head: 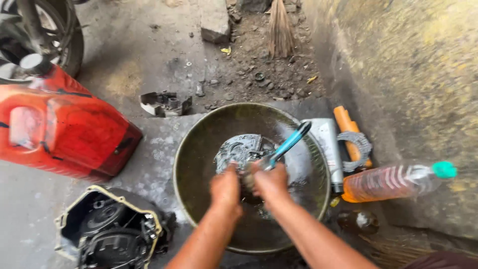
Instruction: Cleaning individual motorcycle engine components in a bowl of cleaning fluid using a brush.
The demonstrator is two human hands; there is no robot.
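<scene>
Both hands down in metal basin (194, 164), over dark liquid. Left hand (225, 188) curled around grey round engine part (239, 149) at basin centre. Right hand (271, 182) fisted on blue-handled brush (289, 143), touching the part. Red jerrycan (59, 127) left, engine cover (107, 229) near, plastic bottle (393, 182) right.

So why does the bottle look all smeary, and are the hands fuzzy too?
Head view: the orange bottle on the right is streaked by motion blur, as is the wall beside it; both hands, left and right, are slightly soft over the bowl; daylight is flat with no hard shadows; edges bend from the wide lens.
</scene>
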